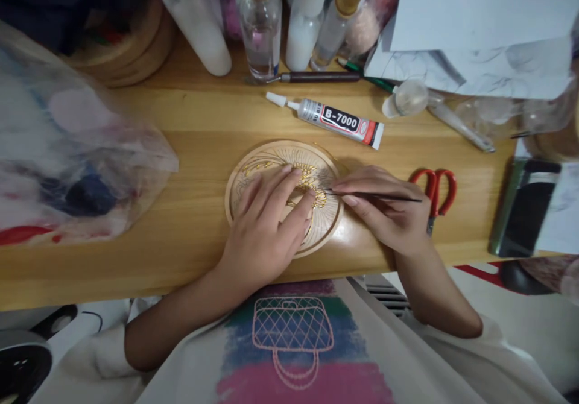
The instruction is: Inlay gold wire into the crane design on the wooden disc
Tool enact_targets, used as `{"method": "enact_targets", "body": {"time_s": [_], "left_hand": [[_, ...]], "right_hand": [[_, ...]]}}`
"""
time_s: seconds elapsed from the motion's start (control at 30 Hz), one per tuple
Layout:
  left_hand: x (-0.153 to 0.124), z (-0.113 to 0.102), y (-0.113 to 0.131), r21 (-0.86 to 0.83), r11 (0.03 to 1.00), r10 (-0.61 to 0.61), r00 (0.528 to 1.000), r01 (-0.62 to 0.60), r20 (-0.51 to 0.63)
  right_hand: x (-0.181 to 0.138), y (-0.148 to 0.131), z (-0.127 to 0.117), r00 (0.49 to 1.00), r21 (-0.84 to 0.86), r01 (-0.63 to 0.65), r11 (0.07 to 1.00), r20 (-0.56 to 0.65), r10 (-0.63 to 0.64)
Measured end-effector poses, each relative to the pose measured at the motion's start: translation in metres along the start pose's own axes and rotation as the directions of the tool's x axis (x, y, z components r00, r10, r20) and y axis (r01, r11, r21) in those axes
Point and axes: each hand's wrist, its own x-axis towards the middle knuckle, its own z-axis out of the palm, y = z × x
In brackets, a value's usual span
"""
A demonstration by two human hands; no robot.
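Head view (the only 1): a round wooden disc [272, 147] lies on the wooden table [190, 126], at the near edge, approx. in the middle, right in front of the person.

Left hand [266, 229] rests flat on the disc, fingers stretched and a bit spread. It grips nothing, it only presses the disc down and covers most of the disc's left and near part.

Right hand [384, 211] is closed in a pinch on a thin dark tool [375, 196], thumb and index finger at the front. The tool lies almost horizontal and its tip points left, to the gold lines [312, 178] on the disc; if the tip touches them I cannot tell.

Progress, as I judge it: the disc has a fine carved pattern, and gold sits only on 1 zone, center to far right, w/ short strokes like a fan. The left and right rim areas show bare wood, so a good part seems not covered yet. How much gold is under the left hand is hidden.

Around: a B-7000 glue tube [339, 119] just beyond the disc, cap on. Red scissors [436, 190] right of the right hand. Bottles [260, 24] at the far edge, a plastic bag [81, 151] at left, papers [474, 24] far right.
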Motion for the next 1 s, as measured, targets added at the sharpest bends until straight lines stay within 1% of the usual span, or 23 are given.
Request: {"method": "enact_targets", "body": {"time_s": [0.13,0.43,0.57,0.8,1.0], "left_hand": [[0.0008,-0.0014,0.0017,0.020,1.000,-0.006,1.000,0.006,0.020],[0.0029,-0.0011,0.0033,0.034,0.999,0.004,1.000,-0.004,-0.009],[0.0029,-0.0009,0.0035,0.045,0.999,-0.002,1.000,0.001,0.007],[0.0012,-0.0006,0.0049,0.024,1.000,-0.013,1.000,0.013,0.020],[0.0008,-0.0001,0.0040,0.020,1.000,-0.010,1.000,0.010,0.007]], "right_hand": [[-0.0009,0.0013,0.0006,0.999,0.002,0.050,0.999,-0.003,-0.050],[-0.0009,0.0018,0.0009,0.998,0.003,0.068,0.998,0.012,-0.068],[-0.0009,0.0017,0.0012,0.998,-0.015,0.056,0.998,0.019,-0.056],[-0.0006,0.0016,0.0025,0.994,-0.012,0.107,0.994,0.009,-0.107],[-0.0003,0.0016,0.0039,0.994,-0.003,0.112,0.994,0.016,-0.112]]}}
